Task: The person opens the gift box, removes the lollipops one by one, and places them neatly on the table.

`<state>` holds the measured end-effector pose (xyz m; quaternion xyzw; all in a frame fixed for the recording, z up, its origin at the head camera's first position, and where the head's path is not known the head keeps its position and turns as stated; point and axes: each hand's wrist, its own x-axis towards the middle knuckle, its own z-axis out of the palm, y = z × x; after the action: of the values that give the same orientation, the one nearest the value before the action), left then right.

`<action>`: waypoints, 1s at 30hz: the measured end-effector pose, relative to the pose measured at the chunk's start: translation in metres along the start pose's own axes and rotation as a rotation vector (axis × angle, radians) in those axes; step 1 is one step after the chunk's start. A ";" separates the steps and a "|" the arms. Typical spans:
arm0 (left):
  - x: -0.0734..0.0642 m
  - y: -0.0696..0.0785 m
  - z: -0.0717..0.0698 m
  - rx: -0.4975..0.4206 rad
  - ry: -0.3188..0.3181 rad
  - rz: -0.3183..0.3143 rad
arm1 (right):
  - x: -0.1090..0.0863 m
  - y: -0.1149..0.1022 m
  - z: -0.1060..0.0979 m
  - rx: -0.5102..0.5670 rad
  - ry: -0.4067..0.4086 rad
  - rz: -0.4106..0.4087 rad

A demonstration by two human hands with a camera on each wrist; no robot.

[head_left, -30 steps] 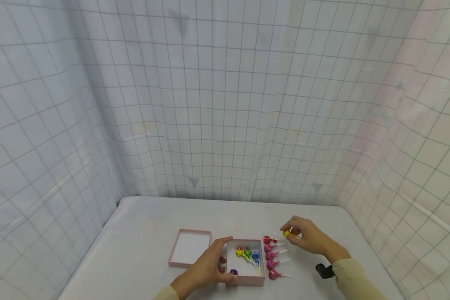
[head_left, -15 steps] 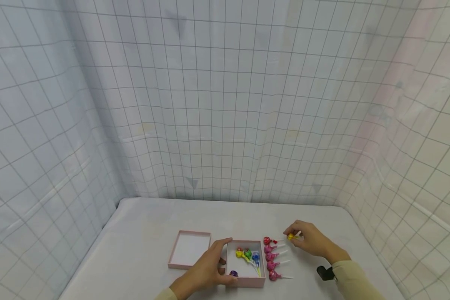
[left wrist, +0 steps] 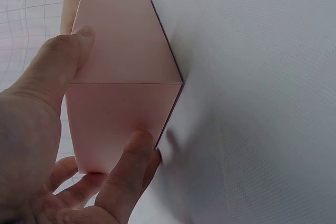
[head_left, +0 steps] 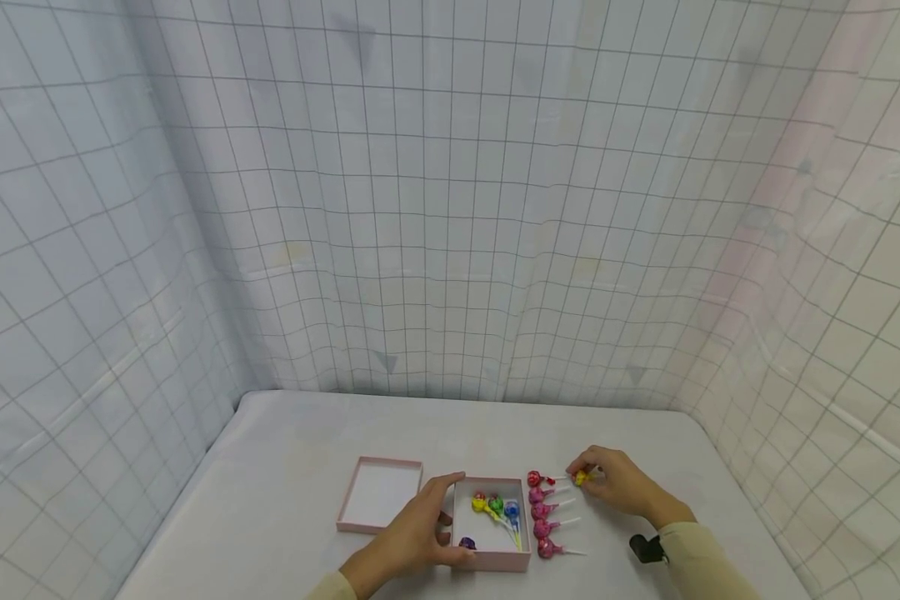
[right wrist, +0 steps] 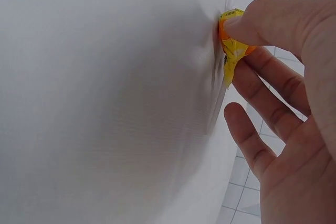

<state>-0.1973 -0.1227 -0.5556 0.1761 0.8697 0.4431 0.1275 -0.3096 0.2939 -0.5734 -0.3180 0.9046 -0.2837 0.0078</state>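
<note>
My left hand [head_left: 414,528] grips the left side of an open pink box [head_left: 493,563]. In the left wrist view its thumb presses one outer wall of the box [left wrist: 123,40], with fingers against the adjoining wall. Inside lie a yellow lollipop [head_left: 480,503], a green one [head_left: 496,504], a blue one [head_left: 512,510] and a dark purple one [head_left: 467,543], partly hidden. My right hand [head_left: 624,483] pinches a yellow-and-orange wrapped lollipop [right wrist: 229,40] by its head, low at the white tabletop. Its white stick angles down along the cloth in the right wrist view.
Right of the box runs a column of lollipops: a red one [head_left: 535,478] at the top, several pink ones [head_left: 542,511] below, sticks pointing right. A shallow pink lid [head_left: 381,495] lies left of the box. Gridded white curtains [head_left: 450,208] enclose the table.
My right hand has moved slightly right and nearer to me, lowering the yellow lollipop beside the red one's stick. The left hand keeps its hold on the box.
</note>
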 end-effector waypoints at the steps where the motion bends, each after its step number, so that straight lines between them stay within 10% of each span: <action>1: 0.000 0.000 0.000 0.001 0.000 0.000 | 0.000 0.000 0.000 -0.004 0.002 0.004; 21: 0.001 -0.001 0.001 0.010 0.005 -0.005 | -0.004 -0.014 -0.009 -0.067 0.021 -0.005; 30: 0.002 0.000 0.001 0.024 0.008 -0.006 | -0.001 -0.042 -0.014 -0.090 0.050 -0.179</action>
<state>-0.1984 -0.1212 -0.5570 0.1730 0.8761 0.4328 0.1233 -0.2879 0.2750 -0.5404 -0.3904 0.8843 -0.2502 -0.0546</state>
